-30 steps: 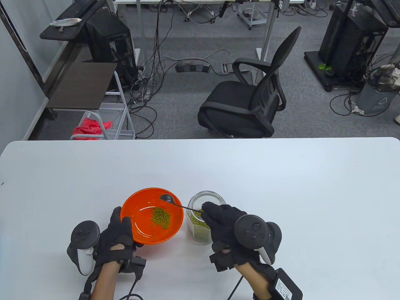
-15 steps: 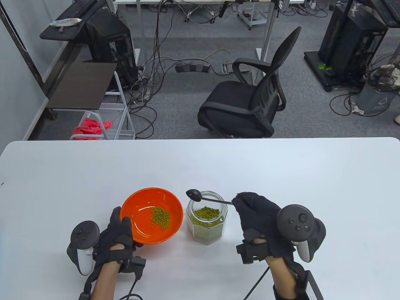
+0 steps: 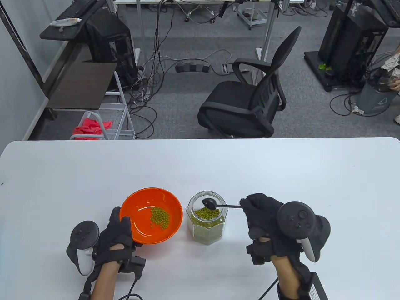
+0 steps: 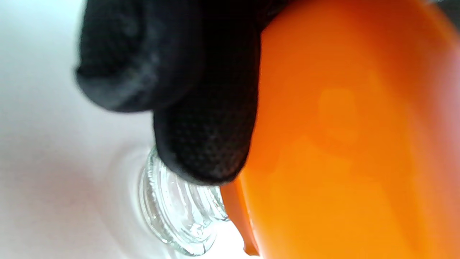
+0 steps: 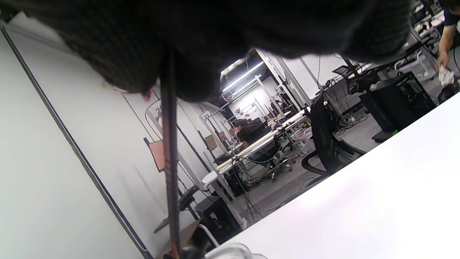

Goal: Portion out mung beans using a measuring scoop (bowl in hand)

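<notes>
Right hand (image 3: 265, 215) pinching scoop (image 3: 210, 203), now swung back from bowl (image 3: 140, 200) gripped in left hand (image 3: 117, 239), over jar (image 3: 207, 218) ahead, reloading probably.

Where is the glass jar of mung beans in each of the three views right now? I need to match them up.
Table view: glass jar stands right of the orange bowl, the scoop over its mouth.
Left wrist view: only the jar's ribbed clear neck, bottom centre, below a gloved finger.
Right wrist view: just a sliver of rim at the bottom edge.
Shared landmark: the white table.
</notes>
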A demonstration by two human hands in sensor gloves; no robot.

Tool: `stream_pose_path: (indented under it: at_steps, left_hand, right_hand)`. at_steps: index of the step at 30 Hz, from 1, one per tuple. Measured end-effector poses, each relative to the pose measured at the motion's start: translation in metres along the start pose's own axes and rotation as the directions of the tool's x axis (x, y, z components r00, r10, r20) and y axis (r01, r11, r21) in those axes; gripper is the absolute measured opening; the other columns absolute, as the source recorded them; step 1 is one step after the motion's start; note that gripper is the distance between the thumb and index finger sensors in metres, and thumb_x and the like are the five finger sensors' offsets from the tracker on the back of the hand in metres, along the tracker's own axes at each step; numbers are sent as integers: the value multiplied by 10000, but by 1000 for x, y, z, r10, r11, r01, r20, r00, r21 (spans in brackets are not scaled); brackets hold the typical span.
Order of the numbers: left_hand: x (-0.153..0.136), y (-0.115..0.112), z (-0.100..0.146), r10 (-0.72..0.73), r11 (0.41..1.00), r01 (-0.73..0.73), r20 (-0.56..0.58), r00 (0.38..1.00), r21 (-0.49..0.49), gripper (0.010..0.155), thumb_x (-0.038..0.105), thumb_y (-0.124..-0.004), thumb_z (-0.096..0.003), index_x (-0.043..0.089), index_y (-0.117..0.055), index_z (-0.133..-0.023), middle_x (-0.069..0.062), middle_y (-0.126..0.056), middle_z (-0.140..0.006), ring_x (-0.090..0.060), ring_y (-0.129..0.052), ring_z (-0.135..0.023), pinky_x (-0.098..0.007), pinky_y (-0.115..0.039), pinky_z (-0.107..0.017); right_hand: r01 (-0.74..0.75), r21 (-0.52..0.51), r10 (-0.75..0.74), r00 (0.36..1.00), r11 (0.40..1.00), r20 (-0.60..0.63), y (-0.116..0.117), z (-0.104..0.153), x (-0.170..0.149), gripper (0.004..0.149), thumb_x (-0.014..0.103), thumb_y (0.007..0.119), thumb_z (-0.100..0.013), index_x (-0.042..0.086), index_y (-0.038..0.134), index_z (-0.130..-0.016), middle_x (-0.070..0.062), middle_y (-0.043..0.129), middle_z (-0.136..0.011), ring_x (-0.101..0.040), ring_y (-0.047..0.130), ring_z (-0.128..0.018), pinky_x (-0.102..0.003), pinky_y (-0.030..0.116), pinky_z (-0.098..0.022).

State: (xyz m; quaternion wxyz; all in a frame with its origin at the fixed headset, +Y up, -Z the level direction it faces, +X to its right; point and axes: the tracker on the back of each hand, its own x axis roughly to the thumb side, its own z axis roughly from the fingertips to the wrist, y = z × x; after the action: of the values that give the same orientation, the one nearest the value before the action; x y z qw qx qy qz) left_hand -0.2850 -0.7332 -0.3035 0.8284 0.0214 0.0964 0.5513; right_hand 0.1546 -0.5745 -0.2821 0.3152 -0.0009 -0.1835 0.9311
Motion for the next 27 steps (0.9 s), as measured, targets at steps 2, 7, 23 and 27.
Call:
stream_pose_path:
  at_steps: [2, 7, 23, 27]
  left_hand:
    - [0, 0, 0, -1, 1000, 1, 0, 1000, -3, 660, 410, -595, -557, 55, -409, -1082, -178, -707, -938, -196, -1141, -256, -225, -970, -146]
    - [0, -1, 0, -3, 1000, 3, 5, 1000, -8, 661, 410, -594, -557, 57, -407, -1083, -176, -706, -940, -195, -1141, -258, -225, -970, -145]
    - [0, -3, 0, -7, 1000, 8, 11, 1000, -14, 661, 411, -593, -558, 57, -406, -1084, -176, -703, -942, -197, -1140, -261, -227, -969, -150]
    - [1, -3, 0, -7, 1000, 7, 12, 1000, -17, 661, 411, -594, -558, 57, -406, -1084, -178, -703, -942, -198, -1140, -261, -227, -970, -149]
  right_hand:
    - [-46, -5, 46, 999, 999, 3, 10, 0, 3, 378, 378, 937, -402, 92, 961, -648, -39, 949, -347, -175, 929, -182, -557, 792, -407]
    - [-152, -4, 152, 988, 988, 28, 42, -1, 8, 382, 373, 943, -394, 96, 951, -657, -35, 946, -355, -173, 929, -190, -559, 792, -407]
    - [-358, 176, 348, 933, 917, 88, 105, -21, 36, 371, 347, 929, -400, 104, 944, -681, -47, 944, -380, -191, 930, -220, -575, 774, -434]
    - [-290, 288, 292, 956, 913, 38, 105, -28, 34, 374, 350, 889, -420, 82, 930, -678, -38, 941, -351, -168, 924, -186, -558, 791, -413]
